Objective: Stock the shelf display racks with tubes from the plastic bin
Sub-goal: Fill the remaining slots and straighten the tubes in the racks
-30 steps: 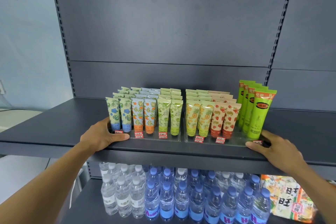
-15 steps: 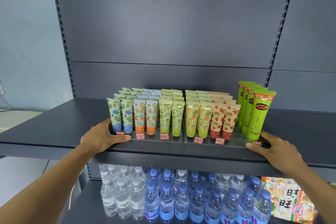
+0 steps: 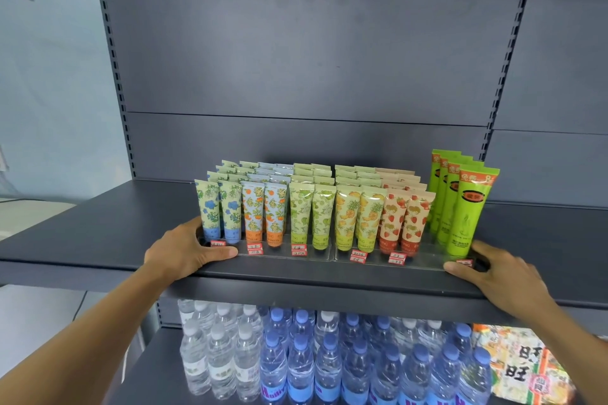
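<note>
A: Tubes [image 3: 324,207] sit upright in two clear display racks [image 3: 332,256] near the shelf [image 3: 98,227] front edge, rows packed front to back. Tall green tubes [image 3: 467,207] at the right end.

B: Hands?

A: Left hand [image 3: 184,251] clasps the left rack's end, thumb along its front lip, fingers curled round the side. Right hand [image 3: 500,276] grips the right rack's end the same way, thumb at the front corner beside the green tubes. Racks touch in the middle.

B: Surroundings?

A: Dark grey metal shelving, slotted uprights, plain back panel [image 3: 296,59]. Water bottles [image 3: 329,365] fill the shelf below, printed snack bag [image 3: 523,368] at their right. Pale blue wall [image 3: 49,76] to the left.
</note>
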The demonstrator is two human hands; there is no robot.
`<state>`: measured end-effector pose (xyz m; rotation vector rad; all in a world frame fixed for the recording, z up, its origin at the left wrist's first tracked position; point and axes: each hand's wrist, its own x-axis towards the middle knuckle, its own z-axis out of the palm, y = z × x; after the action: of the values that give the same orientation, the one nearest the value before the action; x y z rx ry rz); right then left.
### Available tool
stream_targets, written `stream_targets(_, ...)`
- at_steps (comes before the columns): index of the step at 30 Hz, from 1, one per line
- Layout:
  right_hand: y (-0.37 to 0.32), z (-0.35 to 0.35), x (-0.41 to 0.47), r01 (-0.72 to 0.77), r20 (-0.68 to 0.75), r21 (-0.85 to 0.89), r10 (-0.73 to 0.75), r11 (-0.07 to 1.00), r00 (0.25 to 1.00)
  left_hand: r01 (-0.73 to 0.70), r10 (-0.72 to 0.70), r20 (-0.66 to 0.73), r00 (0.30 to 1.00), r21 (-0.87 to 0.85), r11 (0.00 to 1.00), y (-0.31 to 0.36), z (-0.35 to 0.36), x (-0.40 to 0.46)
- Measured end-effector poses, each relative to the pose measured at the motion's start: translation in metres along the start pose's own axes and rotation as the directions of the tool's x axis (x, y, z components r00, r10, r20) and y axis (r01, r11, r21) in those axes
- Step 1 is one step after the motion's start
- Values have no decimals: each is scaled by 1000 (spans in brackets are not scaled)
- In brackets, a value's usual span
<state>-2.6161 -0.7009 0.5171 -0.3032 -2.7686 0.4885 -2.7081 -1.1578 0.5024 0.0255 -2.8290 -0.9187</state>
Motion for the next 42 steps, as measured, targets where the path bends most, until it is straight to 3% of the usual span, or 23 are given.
stream_targets(19, 1, 2, 2, 1, 7, -12, -1, 1000, 1000, 16, -16, -4, 1000, 41, 999, 5, 0, -6)
stream_targets(30, 10, 7, 0, 17, -59, 82, -12, 996, 998, 6, 2, -144, 990, 55, 998, 5, 4, -16)
stream_targets(42, 18, 13, 6, 49, -81, -9, -50, 999, 995, 53, -42, -121, 992, 87, 995, 11, 4, -22)
